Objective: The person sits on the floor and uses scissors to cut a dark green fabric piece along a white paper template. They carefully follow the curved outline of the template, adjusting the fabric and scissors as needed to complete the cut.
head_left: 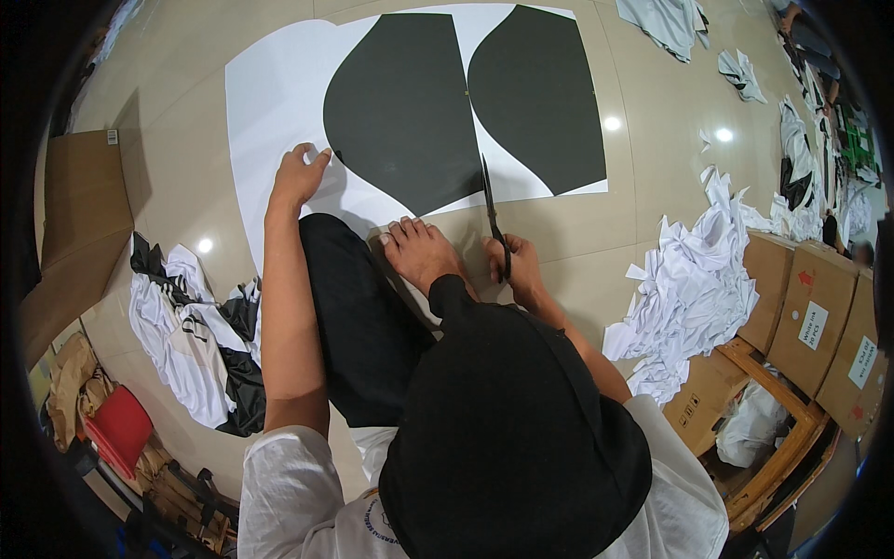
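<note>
A white sheet [265, 102] with two dark grey panels [400, 112], [535, 102] lies on the tiled floor. My left hand [303, 172] rests on the white part beside the left panel's curved edge, fingers bent and apart. My right hand [515, 264] grips black scissors [493, 211], their blades reaching up to the sheet's lower edge near the gap between the panels. My bare foot [419, 252] is near that lower edge, beside my bent black-clad leg [340, 317].
White scraps [689, 289] pile at right, near cardboard boxes [792, 317] and a wooden frame. Mixed cloth [186, 345], a carton [79, 205] and a red seat [116, 429] are at left. More cloth and part of another person [805, 33] appear at upper right.
</note>
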